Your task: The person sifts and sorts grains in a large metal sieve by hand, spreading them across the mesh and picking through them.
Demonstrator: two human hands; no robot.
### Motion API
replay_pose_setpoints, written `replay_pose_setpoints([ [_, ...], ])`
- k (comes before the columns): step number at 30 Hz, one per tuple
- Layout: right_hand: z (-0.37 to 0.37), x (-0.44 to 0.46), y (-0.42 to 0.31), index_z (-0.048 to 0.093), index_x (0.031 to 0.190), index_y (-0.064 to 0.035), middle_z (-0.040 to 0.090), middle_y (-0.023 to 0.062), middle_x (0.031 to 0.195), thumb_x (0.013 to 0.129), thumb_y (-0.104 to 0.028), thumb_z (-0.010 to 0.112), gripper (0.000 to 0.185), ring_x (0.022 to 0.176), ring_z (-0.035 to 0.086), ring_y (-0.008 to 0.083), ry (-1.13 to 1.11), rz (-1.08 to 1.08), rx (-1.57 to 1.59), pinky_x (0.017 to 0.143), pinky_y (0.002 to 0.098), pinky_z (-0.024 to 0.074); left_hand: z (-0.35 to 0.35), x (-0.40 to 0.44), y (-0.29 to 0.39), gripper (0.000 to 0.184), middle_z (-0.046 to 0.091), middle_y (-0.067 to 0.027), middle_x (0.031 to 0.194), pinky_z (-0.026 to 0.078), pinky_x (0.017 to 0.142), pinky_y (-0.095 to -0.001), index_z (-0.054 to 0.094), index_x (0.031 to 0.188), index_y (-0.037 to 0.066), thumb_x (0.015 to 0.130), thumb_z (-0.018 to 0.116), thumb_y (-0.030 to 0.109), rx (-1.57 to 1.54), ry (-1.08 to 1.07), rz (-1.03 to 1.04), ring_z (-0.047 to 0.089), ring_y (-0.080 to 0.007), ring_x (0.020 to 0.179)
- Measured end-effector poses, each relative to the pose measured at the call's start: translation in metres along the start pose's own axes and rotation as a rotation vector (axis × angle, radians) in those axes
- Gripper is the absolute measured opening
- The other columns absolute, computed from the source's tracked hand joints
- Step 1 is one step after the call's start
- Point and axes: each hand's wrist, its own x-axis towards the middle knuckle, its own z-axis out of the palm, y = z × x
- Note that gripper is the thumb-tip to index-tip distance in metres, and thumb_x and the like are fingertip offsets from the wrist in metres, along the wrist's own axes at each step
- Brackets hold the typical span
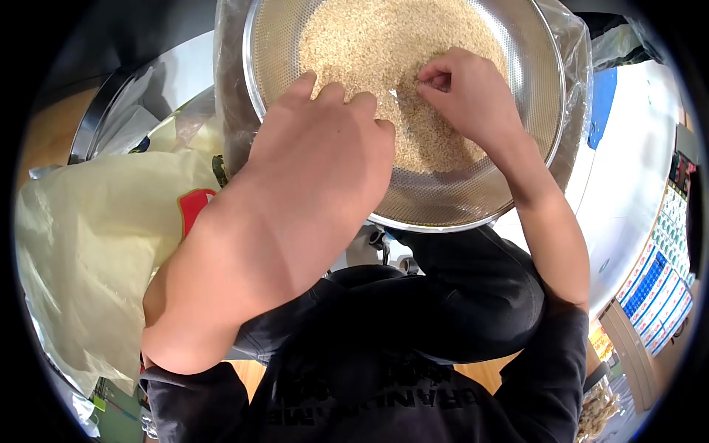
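A round metal mesh sieve holds a broad layer of pale, oat-like grain. My left hand reaches over its near left part, back upward, fingers apart and bent down toward the grain; nothing shows in it, though the fingertips are partly hidden. Over the right side of the grain is my right hand, thumb and fingers pinched together. Whatever lies between those fingertips, if anything, is too small to make out. A small whitish spot shows in the grain between the two hands.
Clear plastic sheeting surrounds the sieve, which sits just above my knees. On the left lies a large cream-coloured bag with a red patch. A white round-edged surface extends on the right, with a blue piece on it.
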Motion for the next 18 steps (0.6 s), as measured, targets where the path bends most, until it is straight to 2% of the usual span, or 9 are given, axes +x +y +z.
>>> replay_pose_setpoints([
  [4,-0.002,0.001,-0.003,0.081,0.096,-0.0079,0.079,0.0103,0.094,0.085,-0.02,0.078,0.016,0.089,0.076,0.03,-0.021,0.039,0.008,0.081,0.0419,0.0613,-0.004,-0.002,0.001,0.023,0.071,-0.0156,0.108,0.044,0.112,-0.0465,0.074,0.104,0.003,0.082,0.069,0.006,-0.027,-0.015,-0.013,0.068,-0.0312,0.112],
  [6,-0.001,0.001,-0.004,0.08,0.099,-0.0043,0.075,0.0096,0.09,0.084,-0.023,0.083,0.024,0.083,0.074,0.0242,-0.014,0.025,-0.034,0.076,0.0368,0.0588,-0.005,-0.003,0.0,0.021,0.07,-0.0149,0.107,0.045,0.112,-0.0466,0.074,0.102,0.003,0.082,0.069,0.006,-0.003,-0.027,0.001,0.068,-0.0311,0.111],
  [10,0.001,0.0,-0.006,0.08,0.099,-0.0043,0.075,0.0097,0.09,0.084,-0.025,0.084,0.026,0.083,0.074,0.0243,0.014,0.006,-0.052,0.075,0.0372,0.0587,-0.007,-0.007,0.002,0.02,0.069,-0.0134,0.103,0.044,0.113,-0.046,0.073,0.101,0.003,0.081,0.068,0.005,0.01,0.024,0.019,0.068,-0.0306,0.108],
  [13,0.0,0.001,-0.009,0.08,0.098,-0.0049,0.075,0.0099,0.091,0.085,-0.025,0.083,0.025,0.083,0.074,0.0236,-0.011,0.034,-0.06,0.076,0.0371,0.0589,-0.007,-0.007,-0.001,0.028,0.069,-0.0174,0.117,0.044,0.113,-0.0481,0.071,0.111,-0.003,0.089,0.056,0.006,-0.001,-0.103,0.006,0.065,-0.0358,0.114],
  [16,0.003,0.001,-0.006,0.08,0.098,-0.0051,0.075,0.01,0.091,0.086,-0.025,0.083,0.023,0.084,0.074,0.023,0.002,0.037,-0.025,0.076,0.0369,0.0591,0.004,-0.013,-0.004,0.028,0.07,-0.0169,0.116,0.044,0.113,-0.0472,0.072,0.111,-0.003,0.089,0.056,0.005,0.029,0.025,0.046,0.065,-0.0352,0.114],
  [18,0.003,0.002,-0.005,0.08,0.098,-0.0047,0.075,0.0098,0.093,0.088,-0.025,0.082,0.023,0.084,0.074,0.023,0.009,0.02,-0.014,0.076,0.0368,0.0595,0.005,-0.012,-0.004,0.028,0.07,-0.0165,0.115,0.045,0.113,-0.047,0.072,0.11,-0.002,0.088,0.057,0.004,0.026,0.026,0.047,0.065,-0.0348,0.113],
])
